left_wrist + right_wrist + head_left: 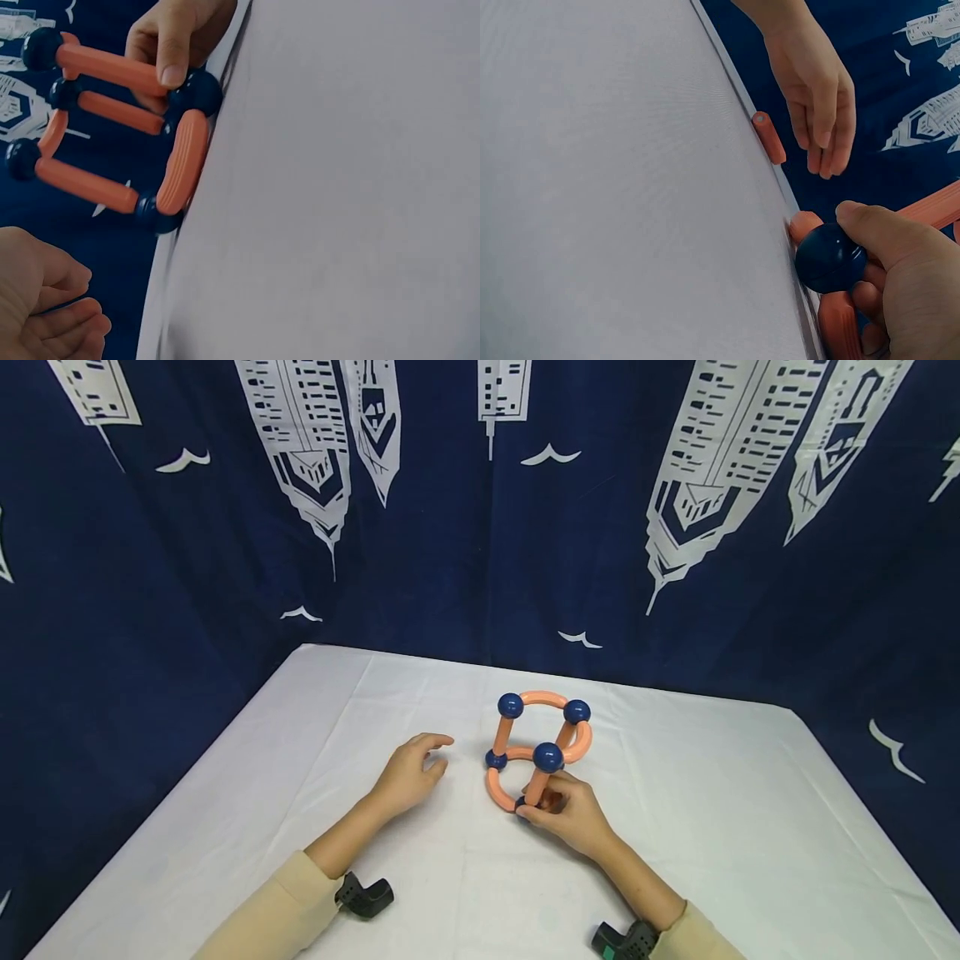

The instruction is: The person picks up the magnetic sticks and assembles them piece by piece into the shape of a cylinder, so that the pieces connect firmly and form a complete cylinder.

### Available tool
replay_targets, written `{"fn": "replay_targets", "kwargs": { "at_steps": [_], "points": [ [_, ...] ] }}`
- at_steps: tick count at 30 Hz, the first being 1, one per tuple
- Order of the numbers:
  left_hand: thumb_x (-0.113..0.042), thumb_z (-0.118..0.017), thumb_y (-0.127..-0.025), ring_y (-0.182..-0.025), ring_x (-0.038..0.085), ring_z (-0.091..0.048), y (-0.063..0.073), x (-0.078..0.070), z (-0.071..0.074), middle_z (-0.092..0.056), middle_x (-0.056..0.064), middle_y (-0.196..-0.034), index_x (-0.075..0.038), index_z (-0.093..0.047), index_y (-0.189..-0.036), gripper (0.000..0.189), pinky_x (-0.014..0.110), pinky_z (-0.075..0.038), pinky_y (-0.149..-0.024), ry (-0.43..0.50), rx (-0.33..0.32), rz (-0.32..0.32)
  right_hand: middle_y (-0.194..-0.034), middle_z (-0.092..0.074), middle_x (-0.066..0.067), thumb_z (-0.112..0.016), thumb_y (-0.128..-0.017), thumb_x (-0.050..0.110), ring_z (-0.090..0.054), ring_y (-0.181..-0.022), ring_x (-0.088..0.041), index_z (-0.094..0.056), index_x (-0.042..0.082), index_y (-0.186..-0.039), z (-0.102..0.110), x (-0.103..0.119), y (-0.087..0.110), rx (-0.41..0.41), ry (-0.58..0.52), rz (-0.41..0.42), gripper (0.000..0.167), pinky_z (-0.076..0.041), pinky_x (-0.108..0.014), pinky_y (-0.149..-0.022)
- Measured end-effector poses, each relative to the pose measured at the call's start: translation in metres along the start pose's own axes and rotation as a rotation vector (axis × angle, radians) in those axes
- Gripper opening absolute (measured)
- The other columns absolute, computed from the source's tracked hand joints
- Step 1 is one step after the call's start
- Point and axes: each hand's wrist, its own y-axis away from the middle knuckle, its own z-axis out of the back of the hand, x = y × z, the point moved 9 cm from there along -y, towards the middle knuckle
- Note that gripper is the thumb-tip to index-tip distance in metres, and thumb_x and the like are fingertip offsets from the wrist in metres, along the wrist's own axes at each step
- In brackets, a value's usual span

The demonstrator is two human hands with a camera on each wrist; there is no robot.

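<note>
A frame of orange magnetic sticks (534, 788), straight and curved, joined by navy blue balls (548, 757) stands on the white table. My right hand (576, 817) pinches its near bottom ball (831, 257), thumb on one side and fingers curled behind. The upright stick above that ball passes just in front of the fingers. Left of the frame, my left hand (411, 772) hovers apart from it, fingers loosely bent with nothing between them. A short orange stick (769, 138) appears by itself near the left hand in the right wrist view.
White cloth covers the table (420, 893), and a dark blue curtain (450, 568) with white building prints hangs behind its far edge. Black wrist cameras (365, 896) are strapped at both beige sleeves (277, 910).
</note>
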Motion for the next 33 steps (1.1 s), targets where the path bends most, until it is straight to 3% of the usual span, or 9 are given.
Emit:
{"fn": "replay_targets", "kwargs": {
  "at_steps": [5,9,11,14,17,23,27,33],
  "points": [
    [-0.004,-0.062,-0.090,-0.103,0.029,-0.059,0.005,0.013,0.017,-0.062,0.010,-0.112,-0.003,-0.065,-0.119,0.029,0.043,-0.050,-0.086,0.002,-0.035,0.038,-0.074,-0.057,-0.013,-0.081,-0.072,-0.005,-0.052,-0.064,-0.032,-0.069,-0.002,-0.084,0.001,-0.001,0.000,0.001,-0.003,-0.008,0.017,-0.046,-0.036,-0.054],
    [-0.006,-0.059,-0.091,-0.101,0.031,-0.057,0.008,0.029,0.025,-0.058,0.015,-0.109,0.003,-0.062,-0.121,0.031,0.042,-0.050,-0.084,0.040,-0.042,0.112,-0.075,-0.057,-0.013,-0.081,-0.073,-0.005,-0.052,-0.065,-0.032,-0.069,-0.001,-0.084,0.002,0.000,0.000,-0.001,-0.008,-0.009,0.017,-0.046,-0.036,-0.054],
    [-0.006,-0.058,-0.092,-0.103,0.031,-0.057,0.009,0.037,0.028,-0.058,0.017,-0.114,0.004,-0.061,-0.121,0.031,0.042,-0.050,-0.085,0.027,-0.055,0.148,-0.075,-0.057,-0.012,-0.081,-0.072,-0.006,-0.052,-0.065,-0.032,-0.069,-0.001,-0.084,0.002,0.000,0.000,-0.001,-0.011,-0.010,0.017,-0.046,-0.036,-0.054],
    [-0.005,-0.058,-0.093,-0.091,0.026,-0.056,0.011,0.046,0.031,-0.058,0.015,-0.105,0.006,-0.061,-0.121,0.030,0.040,-0.049,-0.079,-0.019,-0.066,0.181,-0.075,-0.057,-0.011,-0.081,-0.073,-0.006,-0.052,-0.065,-0.032,-0.069,-0.002,-0.084,0.001,0.000,0.000,0.004,-0.012,-0.011,0.017,-0.046,-0.037,-0.055],
    [-0.009,-0.059,-0.094,-0.085,0.022,-0.055,0.011,0.050,0.031,-0.058,0.012,-0.100,0.006,-0.061,-0.120,0.030,0.039,-0.048,-0.076,-0.051,-0.076,0.196,-0.075,-0.056,-0.012,-0.080,-0.073,-0.006,-0.051,-0.066,-0.032,-0.068,-0.002,-0.084,0.000,-0.005,0.001,0.004,-0.011,-0.009,0.017,-0.045,-0.037,-0.055],
    [-0.019,-0.066,-0.091,-0.089,0.025,-0.057,0.011,0.056,0.025,-0.059,0.012,-0.097,0.008,-0.062,-0.116,0.036,0.042,-0.049,-0.078,-0.100,-0.051,0.206,-0.076,-0.057,-0.004,-0.084,-0.072,0.000,-0.052,-0.066,-0.024,-0.070,0.007,-0.085,-0.003,-0.035,0.008,-0.015,0.005,-0.025,0.020,-0.045,-0.033,-0.055],
    [-0.020,-0.066,-0.089,-0.083,0.025,-0.056,0.010,0.056,0.026,-0.058,0.011,-0.091,0.007,-0.065,-0.107,0.033,0.041,-0.048,-0.075,-0.124,-0.092,0.206,-0.078,-0.057,0.003,-0.084,-0.074,0.006,-0.052,-0.067,-0.017,-0.071,0.014,-0.086,-0.002,-0.041,0.010,-0.012,-0.003,-0.033,0.020,-0.045,-0.027,-0.057],
    [-0.016,-0.066,-0.084,-0.077,0.025,-0.055,0.013,0.058,0.031,-0.058,0.011,-0.084,0.005,-0.069,-0.094,0.024,0.040,-0.047,-0.071,-0.146,-0.149,0.233,-0.079,-0.056,0.005,-0.083,-0.076,0.009,-0.051,-0.068,-0.015,-0.070,0.015,-0.088,-0.004,-0.041,0.009,0.000,-0.021,-0.010,0.018,-0.045,-0.026,-0.057]
  ]
}}
